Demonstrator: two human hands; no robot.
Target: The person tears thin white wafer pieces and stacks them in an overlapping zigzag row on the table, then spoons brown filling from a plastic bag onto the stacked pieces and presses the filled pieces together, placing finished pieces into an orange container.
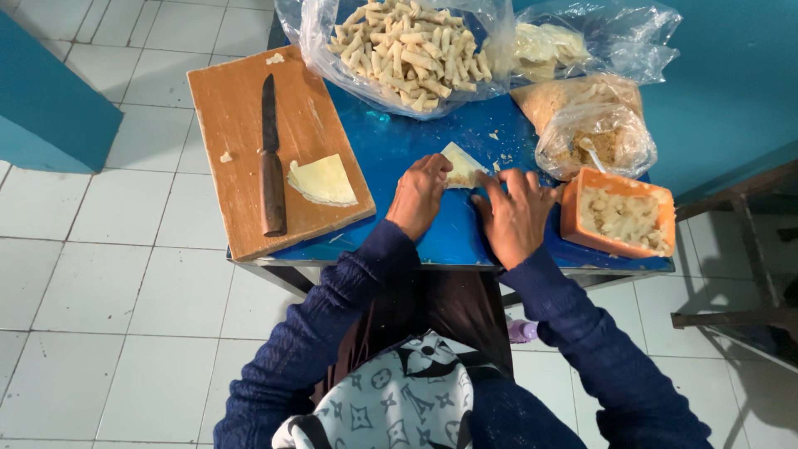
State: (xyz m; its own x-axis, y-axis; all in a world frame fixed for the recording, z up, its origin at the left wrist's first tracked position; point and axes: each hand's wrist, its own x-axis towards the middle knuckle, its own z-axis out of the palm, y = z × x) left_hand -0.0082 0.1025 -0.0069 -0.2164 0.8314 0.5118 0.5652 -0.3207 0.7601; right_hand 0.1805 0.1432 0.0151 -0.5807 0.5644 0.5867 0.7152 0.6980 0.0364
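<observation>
Your fingers (432,170) of the left hand (418,196) pinch a pale triangular wrapper (460,165) flat against the blue table (391,145); your right hand (515,214), fingers spread, steadies its other corner. An orange tub of filling (619,214) sits just beside, within reach.

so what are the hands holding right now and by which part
The left hand pinches the near edge of a pale triangular pastry wrapper on the blue tabletop. The right hand rests beside it, gripping nothing visible.
</observation>
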